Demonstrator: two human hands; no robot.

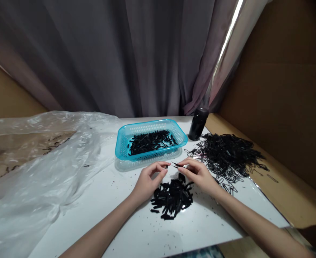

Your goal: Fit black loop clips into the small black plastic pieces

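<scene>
My left hand [150,179] has its thumb and forefinger pinched together, with a tiny dark piece [166,167] at the tips that is too small to name. My right hand [199,175] grips a thin black two-pronged piece [176,164], its points directed toward the left fingertips. A small gap separates the two hands. Below them on the white table lies a heap of short black strips [172,199]. Just beyond, a blue plastic basket [120,145] contains many similar black strips [152,140].
Thin black wire loops [229,154] are piled at the right, near a dark bottle [198,123]. Clear plastic sheeting [74,161] covers the left side. A cardboard panel [284,100] rises on the right, and a grey curtain [114,57] hangs behind. Small crumbs dot the white table [98,218].
</scene>
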